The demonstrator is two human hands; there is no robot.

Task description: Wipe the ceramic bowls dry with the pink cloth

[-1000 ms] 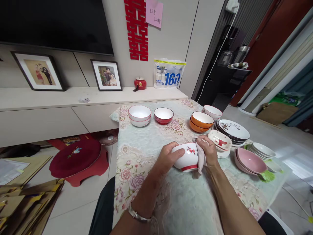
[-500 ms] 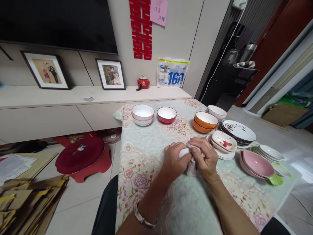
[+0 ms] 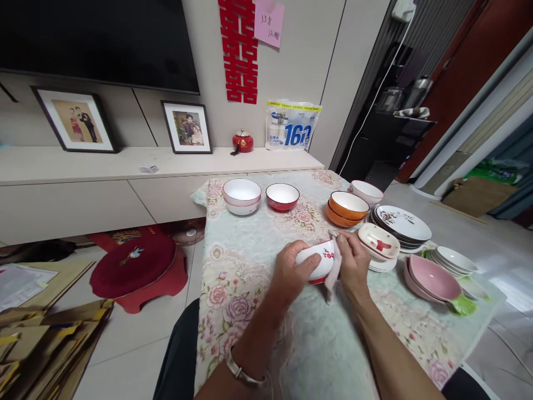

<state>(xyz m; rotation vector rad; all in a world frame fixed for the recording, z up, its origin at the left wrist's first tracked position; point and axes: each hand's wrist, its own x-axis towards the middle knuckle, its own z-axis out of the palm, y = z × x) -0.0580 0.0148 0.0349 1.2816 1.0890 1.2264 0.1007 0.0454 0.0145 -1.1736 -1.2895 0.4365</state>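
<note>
My left hand (image 3: 295, 270) grips a small white bowl (image 3: 317, 261) with red blossoms on its side and a red base, tilted over the middle of the table. My right hand (image 3: 353, 261) is closed on a pale cloth (image 3: 333, 278), which lies against the bowl's right side and hangs below it. Just right of that hand stands a stack of cream dishes with a red motif (image 3: 380, 240). Beyond are two stacked orange bowls (image 3: 348, 206), a red bowl with a white inside (image 3: 282, 198) and stacked white bowls with red rims (image 3: 242, 195).
A flowered tablecloth (image 3: 237, 278) covers the table. Along its right side sit patterned plates (image 3: 403, 222), pink bowls (image 3: 435, 278), small white dishes (image 3: 456, 260) and a pale pink bowl (image 3: 366, 192). A red stool (image 3: 135, 266) and flattened cardboard (image 3: 54, 344) are on the floor at left.
The bowl has turned so its blossom side and red base now show. My right hand has shifted from over the bowl to its right side, with the cloth.
</note>
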